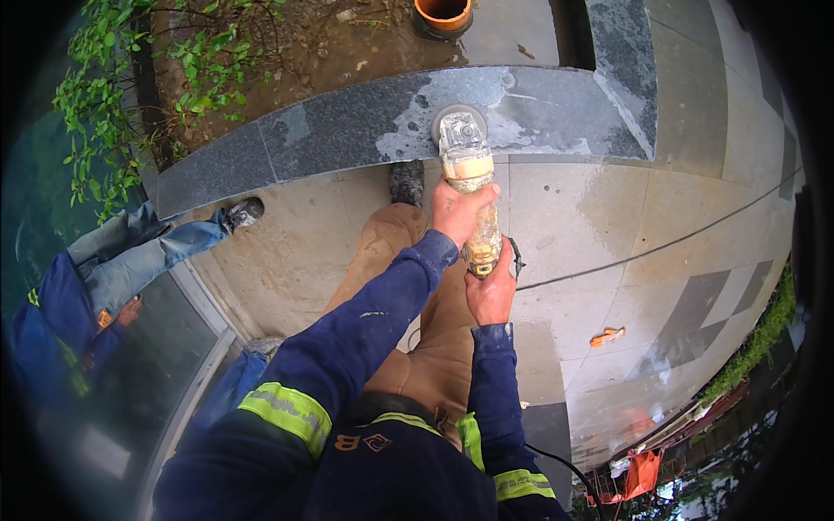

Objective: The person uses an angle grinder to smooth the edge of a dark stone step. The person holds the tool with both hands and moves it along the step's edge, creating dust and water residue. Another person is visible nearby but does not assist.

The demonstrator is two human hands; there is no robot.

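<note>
An angle grinder (470, 169), yellow and caked with pale dust, points away from me with its round disc (445, 115) on the dark stone coping (339, 122). My left hand (458, 213) is wrapped round the front of its body, just behind the head. Farther back, my right hand (493, 291) grips the rear end, where a black cord comes out. Pale wet slurry (413, 122) lies on the stone around the disc. The disc's underside is hidden, so its exact contact with the stone cannot be made out.
A power cord (643, 254) runs right across the paving. An orange glove-like scrap (607, 336) lies there. Beyond the coping are muddy water, an orange pipe (444, 16) and a leafy shrub (204, 61). At left, glass (165, 373) reflects a person in blue.
</note>
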